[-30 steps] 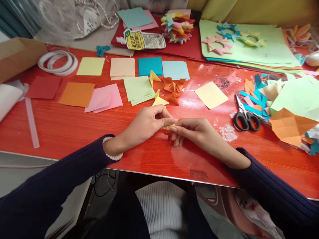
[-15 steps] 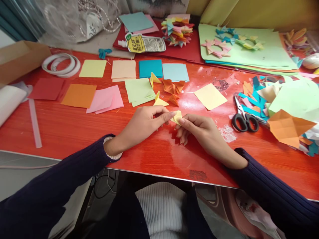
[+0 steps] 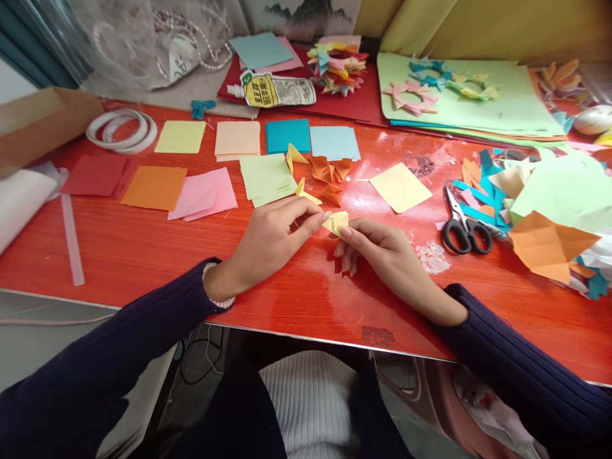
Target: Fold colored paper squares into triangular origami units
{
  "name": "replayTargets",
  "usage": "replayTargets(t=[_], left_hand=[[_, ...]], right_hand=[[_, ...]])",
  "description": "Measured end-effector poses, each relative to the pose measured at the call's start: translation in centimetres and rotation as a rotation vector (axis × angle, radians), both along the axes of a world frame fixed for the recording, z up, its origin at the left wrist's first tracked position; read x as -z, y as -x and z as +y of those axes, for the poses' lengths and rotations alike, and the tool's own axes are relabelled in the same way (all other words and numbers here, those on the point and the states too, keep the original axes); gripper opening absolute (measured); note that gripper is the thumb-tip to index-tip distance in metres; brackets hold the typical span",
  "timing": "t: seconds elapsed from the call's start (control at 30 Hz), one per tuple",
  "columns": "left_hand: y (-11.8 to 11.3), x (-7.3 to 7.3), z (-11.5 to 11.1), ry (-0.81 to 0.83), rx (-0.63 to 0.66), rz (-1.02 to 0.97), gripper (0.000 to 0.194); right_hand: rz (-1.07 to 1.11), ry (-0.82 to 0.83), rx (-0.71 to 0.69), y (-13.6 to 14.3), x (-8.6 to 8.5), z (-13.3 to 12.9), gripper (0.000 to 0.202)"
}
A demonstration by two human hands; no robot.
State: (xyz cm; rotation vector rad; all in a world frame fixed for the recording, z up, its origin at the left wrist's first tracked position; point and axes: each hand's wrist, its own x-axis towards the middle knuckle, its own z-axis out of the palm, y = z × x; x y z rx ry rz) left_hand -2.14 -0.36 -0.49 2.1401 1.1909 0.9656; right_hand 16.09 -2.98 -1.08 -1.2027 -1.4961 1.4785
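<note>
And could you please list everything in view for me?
table: 1, red, underneath
folded paper: 1, pale yellow, centre
paper squares: 9 groups, mixed, across table
folded pieces: 2 yellow, several orange, middle
scissors: 1, black handles, right
scraps: many, mixed, right
large sheets: several, green uppermost, back right
paper rings: 3, mixed, on sheets
ring pile: 1, multicoloured, back
pouch: 1, yellow and white, back
rolls: 2, white, left
box: 1, brown, left
bag: 1, clear, back left
left hand, right hand: 2, bare, on folded paper
</note>
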Motion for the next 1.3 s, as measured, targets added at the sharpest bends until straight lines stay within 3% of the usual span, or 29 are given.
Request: replayTargets(t=[0.37, 0.83, 0.97, 1.3], left_hand=[[-0.05, -0.03, 0.10, 0.057, 0.053, 0.034, 0.017], [0.03, 0.51, -0.01, -0.199, 0.051, 0.123, 0.018], [-0.01, 0.38, -0.10, -0.150, 0.087, 0.117, 0.016], [-0.03, -0.03, -0.02, 0.098, 0.083, 0.062, 0.021]], right_hand=[[0.050, 0.083, -0.016, 0.14, -0.49, 0.09, 0.024], [0.069, 0.093, -0.071, 0.23, -0.65, -0.05, 0.016], [0.117, 0.124, -0.060, 0.36, -0.78, 0.00, 0.025], [0.051, 0.085, -0.059, 0.10, -0.49, 0.02, 0.017]])
